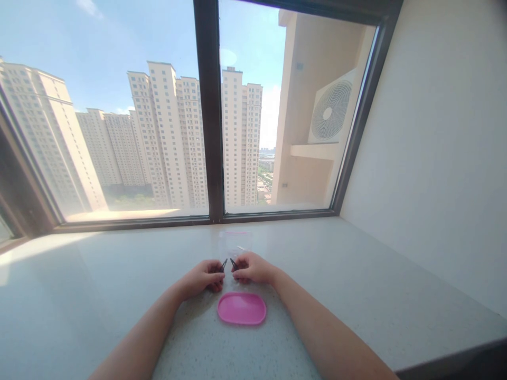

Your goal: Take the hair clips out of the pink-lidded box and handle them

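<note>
My left hand (209, 275) is closed on a small dark clip (224, 265), its tip pointing up. Facing it across a narrow gap, my right hand (247, 268) pinches a second dark clip (233, 264). Just beyond the hands lies a clear plastic bag (235, 240) with a pink strip along its top; small items in or on it are too faint to make out. A pink oval tray (241, 309) rests on the pale speckled surface, on the near side of both hands.
The pale countertop (119, 279) reaches back to a dark window frame (214, 132). A white wall (435, 132) stands on the right. Outside the glass are tall buildings and an air-conditioner unit (331, 110).
</note>
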Motion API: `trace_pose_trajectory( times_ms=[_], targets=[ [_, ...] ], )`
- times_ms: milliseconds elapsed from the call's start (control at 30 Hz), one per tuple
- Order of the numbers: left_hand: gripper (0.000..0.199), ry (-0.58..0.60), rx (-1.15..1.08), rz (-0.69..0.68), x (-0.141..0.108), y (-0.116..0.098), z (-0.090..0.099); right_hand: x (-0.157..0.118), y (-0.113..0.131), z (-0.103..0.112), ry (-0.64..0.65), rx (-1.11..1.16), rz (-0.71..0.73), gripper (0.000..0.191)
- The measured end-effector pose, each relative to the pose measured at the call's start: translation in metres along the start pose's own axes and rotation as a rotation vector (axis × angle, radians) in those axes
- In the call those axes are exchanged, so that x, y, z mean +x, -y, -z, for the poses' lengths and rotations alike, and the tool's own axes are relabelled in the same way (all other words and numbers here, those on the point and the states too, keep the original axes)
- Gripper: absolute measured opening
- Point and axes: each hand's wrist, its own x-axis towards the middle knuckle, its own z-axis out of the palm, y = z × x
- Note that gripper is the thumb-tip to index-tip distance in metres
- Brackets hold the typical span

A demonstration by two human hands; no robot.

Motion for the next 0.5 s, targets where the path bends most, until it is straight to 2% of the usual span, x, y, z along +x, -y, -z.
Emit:
trace_pose_trajectory(
  times_ms=[500],
  targets=[
    [0.035,-0.016,-0.02,0.003,0.0004,0.0004,-0.001,0.0015,-0.0013,0.0002,-0.005,0.024,-0.035,0.023]
  ],
)
